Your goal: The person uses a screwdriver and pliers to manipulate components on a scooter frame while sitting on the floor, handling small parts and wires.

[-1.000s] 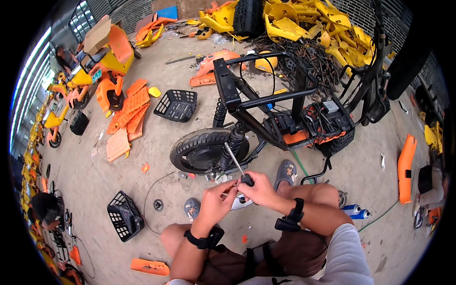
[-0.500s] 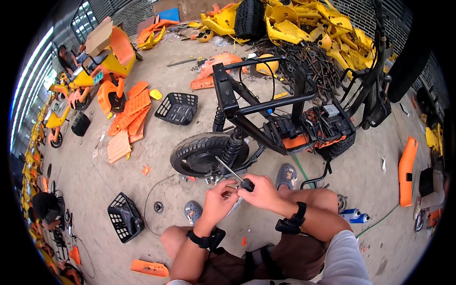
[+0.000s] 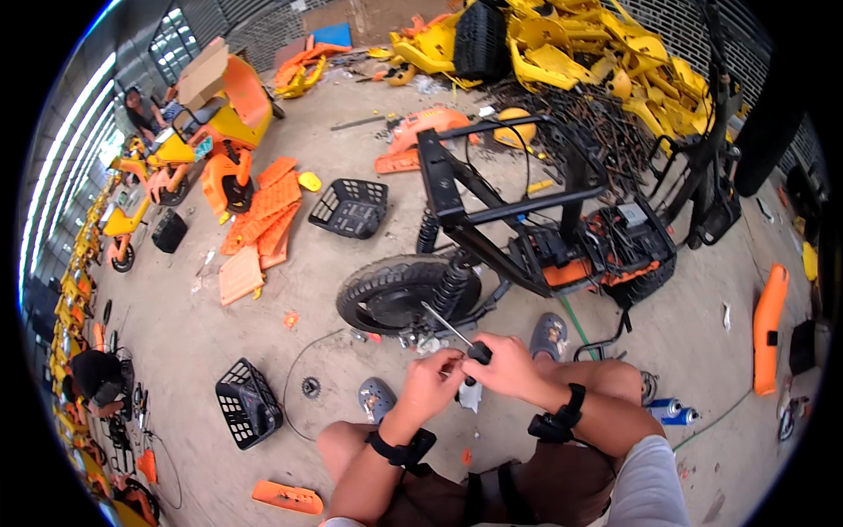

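Note:
My right hand (image 3: 511, 369) is closed around the black handle of a screwdriver (image 3: 450, 324), whose metal shaft points up and left toward the rear wheel. Beside the handle, my left hand (image 3: 430, 383) has its fingers pinched together; whatever they hold is too small or hidden to make out. A whitish piece (image 3: 470, 397) shows just below both hands, and I cannot tell whether either touches it. Beyond them stands a stripped black scooter frame (image 3: 509, 206) with its rear wheel (image 3: 395, 294), shock absorber and exposed wiring.
Black baskets (image 3: 349, 208) (image 3: 248, 402), a small sprocket (image 3: 311, 387) and orange panels (image 3: 263, 220) lie on the concrete floor to the left. Spray cans (image 3: 672, 411) stand by my right knee. Yellow covers (image 3: 562, 53) are heaped at the back. Other people sit at far left.
The whole view has shifted, so the scene sits farther right and slightly lower. My left fingers have come closer to the screwdriver handle. The right hand keeps its grip.

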Demonstrator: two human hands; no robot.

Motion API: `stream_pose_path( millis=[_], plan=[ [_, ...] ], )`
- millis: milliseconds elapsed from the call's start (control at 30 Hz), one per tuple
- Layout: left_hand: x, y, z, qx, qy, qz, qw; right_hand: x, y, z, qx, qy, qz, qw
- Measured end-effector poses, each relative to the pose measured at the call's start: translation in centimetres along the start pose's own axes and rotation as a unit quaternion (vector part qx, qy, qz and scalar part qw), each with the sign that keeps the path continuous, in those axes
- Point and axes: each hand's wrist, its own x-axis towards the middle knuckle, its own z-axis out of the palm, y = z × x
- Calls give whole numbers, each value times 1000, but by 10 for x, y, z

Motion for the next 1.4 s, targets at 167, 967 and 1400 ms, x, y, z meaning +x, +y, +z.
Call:
stream_pose_path(
  millis=[167, 967, 1400],
  plan=[
    [-6, -4, -3, 19, 0, -19, 1000, -2, -1, 0, 20, -39, -4, 999],
    [-17, 14, -11, 55, 79, 34, 995, -5, -11, 9, 93, -54, -4, 994],
    [-5, 10, -10, -112, 211, 38, 970, -6, -19, 20, 265, 12, 6, 964]
  ],
)
